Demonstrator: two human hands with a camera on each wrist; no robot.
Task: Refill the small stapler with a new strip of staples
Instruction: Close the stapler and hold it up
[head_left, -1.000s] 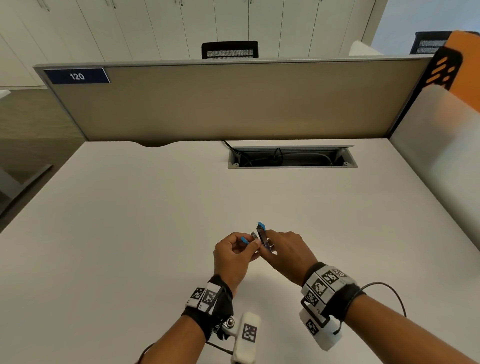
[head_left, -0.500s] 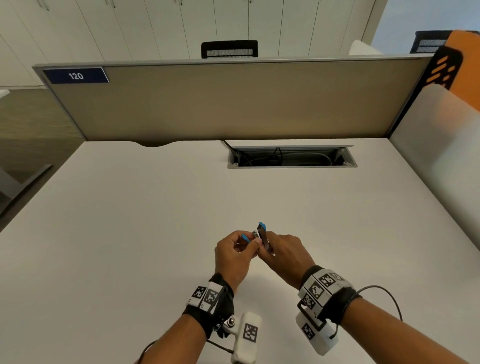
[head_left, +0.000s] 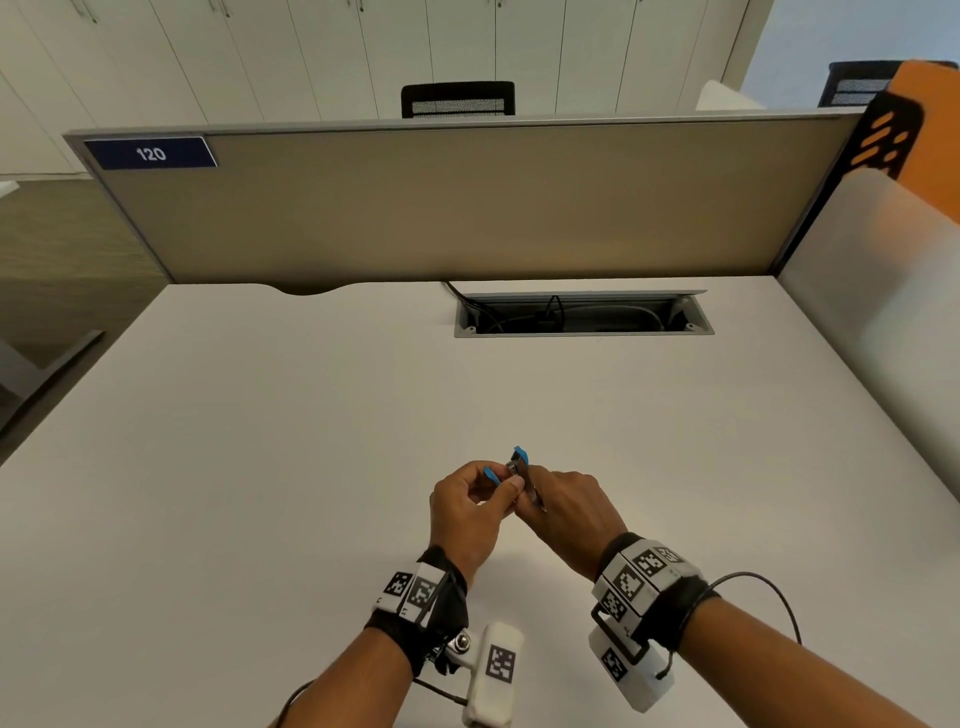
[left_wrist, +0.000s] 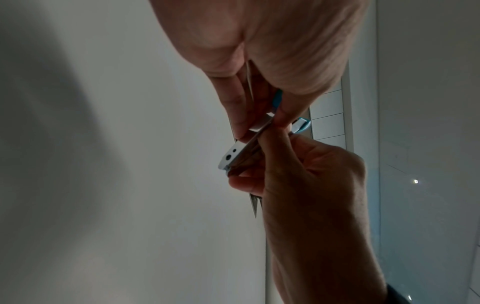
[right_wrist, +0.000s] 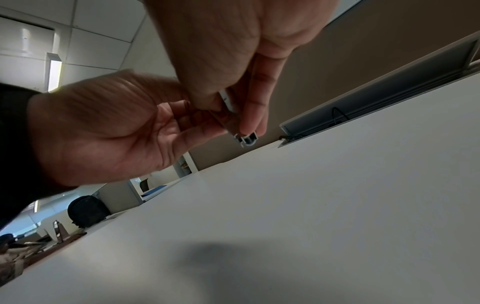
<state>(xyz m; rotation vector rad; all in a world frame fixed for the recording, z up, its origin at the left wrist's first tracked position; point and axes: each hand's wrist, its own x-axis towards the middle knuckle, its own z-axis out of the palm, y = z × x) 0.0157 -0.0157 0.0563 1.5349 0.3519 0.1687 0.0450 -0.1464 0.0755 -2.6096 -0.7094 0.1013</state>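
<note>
A small stapler (head_left: 519, 464) with blue plastic parts is held just above the white desk (head_left: 260, 467), near its front middle. My left hand (head_left: 505, 484) pinches its left side, where a blue tip (head_left: 491, 474) shows by the thumb. My right hand (head_left: 535, 486) grips the metal body from the right. The left wrist view shows the stapler's pale base (left_wrist: 232, 154) with two holes and a blue end (left_wrist: 302, 124) between the fingers of both hands. In the right wrist view the open metal channel end (right_wrist: 246, 138) pokes out below the fingertips. I cannot make out a staple strip.
An open cable tray (head_left: 582, 314) with wires is sunk into the desk at the back. A tan divider panel (head_left: 467, 208) stands behind it, and a pale side panel (head_left: 883, 312) closes off the right edge.
Both hands keep their hold on the stapler in the same spot. The right forearm has drifted slightly to the left.
</note>
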